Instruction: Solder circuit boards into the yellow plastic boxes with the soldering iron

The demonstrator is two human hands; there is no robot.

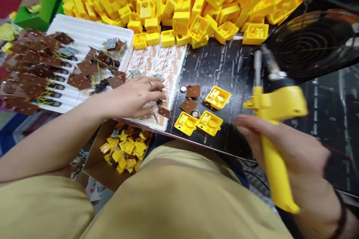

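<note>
My right hand (283, 153) is wrapped round the handle of a yellow soldering gun (277, 104), slightly blurred, whose tip points away from me near the fan. My left hand (137, 97), a ring on one finger, lies with fingers spread over a printed sheet (168, 71). Close to its fingertips is a brown circuit board (164, 112) with a dark round part beside it. Between the hands lie three yellow plastic housings (218, 98), two of them side by side nearer me. Beside them are two more brown boards (193, 91) and small round speakers (183, 89).
Yellow cases (181, 22) are heaped along the back. A white foam tray (92, 30) at left holds wired brown boards. A black fan (305, 44) stands back right. Below the table edge, a cardboard box (98, 157) contains yellow parts. Green bins (39, 3) are far left.
</note>
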